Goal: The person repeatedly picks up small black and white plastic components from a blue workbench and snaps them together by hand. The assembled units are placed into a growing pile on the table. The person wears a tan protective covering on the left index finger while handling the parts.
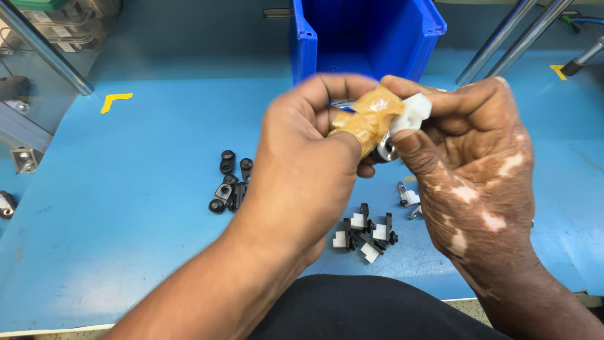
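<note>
Both hands are working for me: left hand [302,164] steadying, right hand [469,170] fingers pinching the white clip [410,114] onto its metal fitting [385,150]; pressing home seems next.

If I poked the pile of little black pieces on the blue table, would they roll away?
Probably not far. The little black pieces look blocky with only some rounded ends, so they would likely slide or tumble. They look like hard, light plastic, so a poke should scatter them on the smooth blue table.

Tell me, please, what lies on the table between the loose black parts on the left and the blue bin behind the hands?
In the head view, nothing: between the black parts and the blue bin only bare blue table shows.
</note>
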